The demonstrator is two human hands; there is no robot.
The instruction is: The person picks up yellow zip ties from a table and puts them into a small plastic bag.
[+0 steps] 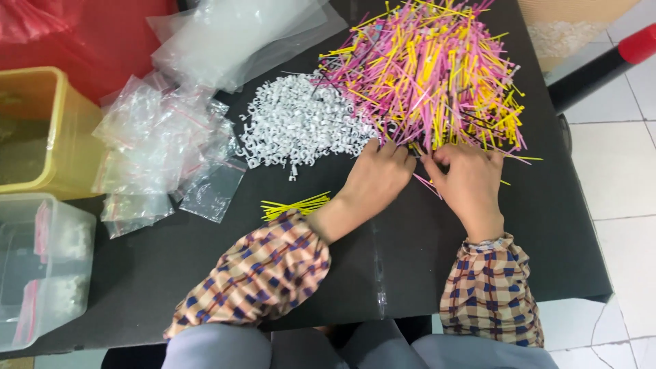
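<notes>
Your left hand (376,179) flat with fingers stretched into the near edge of the pink and yellow cable tie pile (430,75), your right hand (468,179) curled beside it, pinching pink ties there, white clip heap (294,126) left of pile, yellow tie bundle (295,205) below clips, zip bags (164,147) further left.

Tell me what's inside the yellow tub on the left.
The yellow tub shows only a dim greenish interior; no contents can be made out, and its far side is cut off by the frame. Small clear zip bags lie beside it.

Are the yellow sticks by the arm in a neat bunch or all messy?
Neat bunch: the yellow sticks lie side by side, apart from the messy pile.
</notes>
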